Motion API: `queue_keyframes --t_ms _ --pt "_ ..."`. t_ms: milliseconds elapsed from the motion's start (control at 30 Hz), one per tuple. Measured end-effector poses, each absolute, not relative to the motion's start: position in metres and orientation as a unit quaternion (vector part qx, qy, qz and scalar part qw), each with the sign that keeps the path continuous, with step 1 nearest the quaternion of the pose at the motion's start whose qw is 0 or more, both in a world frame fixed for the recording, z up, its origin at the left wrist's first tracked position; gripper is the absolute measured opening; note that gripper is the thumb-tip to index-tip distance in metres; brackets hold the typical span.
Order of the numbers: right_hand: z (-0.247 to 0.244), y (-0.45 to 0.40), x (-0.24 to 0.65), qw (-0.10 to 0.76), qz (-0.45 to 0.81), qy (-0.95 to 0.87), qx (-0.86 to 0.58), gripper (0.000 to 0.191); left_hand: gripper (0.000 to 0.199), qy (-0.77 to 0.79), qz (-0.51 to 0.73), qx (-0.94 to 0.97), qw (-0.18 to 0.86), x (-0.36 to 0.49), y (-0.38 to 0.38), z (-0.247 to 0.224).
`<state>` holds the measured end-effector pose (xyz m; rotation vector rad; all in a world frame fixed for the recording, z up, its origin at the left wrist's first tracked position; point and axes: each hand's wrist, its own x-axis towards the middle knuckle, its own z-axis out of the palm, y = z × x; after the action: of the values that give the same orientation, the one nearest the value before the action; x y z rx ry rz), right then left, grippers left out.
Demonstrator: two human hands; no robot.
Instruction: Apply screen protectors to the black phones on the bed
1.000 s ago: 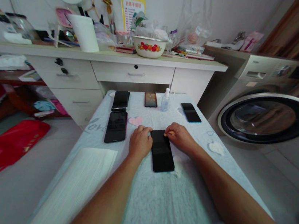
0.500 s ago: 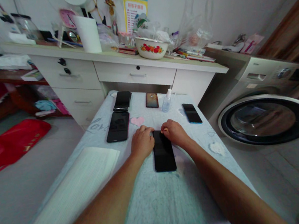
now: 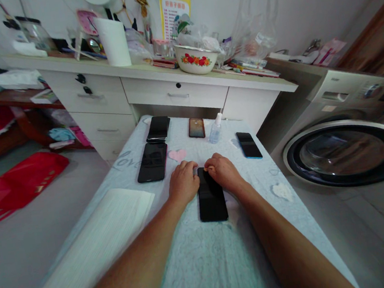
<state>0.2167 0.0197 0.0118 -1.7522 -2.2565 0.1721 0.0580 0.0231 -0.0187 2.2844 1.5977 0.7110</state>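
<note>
Two bare hands work at the upper end of the middle phone (image 3: 212,202) in the head view. Since the earliest frame the right hand (image 3: 224,173) has slid from the phone's upper right corner towards the left hand (image 3: 184,182), narrowing the space between them. The left hand has kept its place beside the upper left corner, and the phone still lies flat on the worktop (image 3: 194,266), screen up.

Beyond the hands are the brown phone (image 3: 196,128) and the upright bottle (image 3: 215,130), just beside each other. The blue-edged phone (image 3: 249,145) lies to the right; the red-edged phone (image 3: 152,162) lies to the left, with the dark stack (image 3: 158,128) behind it. Left of the left forearm is the pale sheet (image 3: 95,246), partly covered by that arm. The bowl (image 3: 197,59) and white roll (image 3: 113,42) stand on the counter (image 3: 154,69). The right hand hides part of the middle phone's top.

As for the grip, the right fingers are curled over the phone's top; whether they pinch anything is too small to tell. The left fingers are bent, thumb at the phone's edge, and their closure cannot be told.
</note>
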Motion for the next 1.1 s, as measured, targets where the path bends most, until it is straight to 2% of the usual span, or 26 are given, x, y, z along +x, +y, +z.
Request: queue_keyframes --t_ms 500,800,1100 --pt "0.015 0.017 0.25 0.12 0.052 -0.749 -0.65 0.014 0.03 0.545 0.244 0.79 0.137 0.057 0.022 -0.017" --pt "0.011 0.015 0.231 0.155 0.055 -0.762 -0.626 0.015 0.029 0.547 0.24 0.79 0.138 0.058 0.022 -0.018" --pt "0.005 0.021 0.207 0.14 0.04 -0.782 -0.606 0.02 0.032 0.55 0.253 0.785 0.132 0.058 0.022 -0.019"
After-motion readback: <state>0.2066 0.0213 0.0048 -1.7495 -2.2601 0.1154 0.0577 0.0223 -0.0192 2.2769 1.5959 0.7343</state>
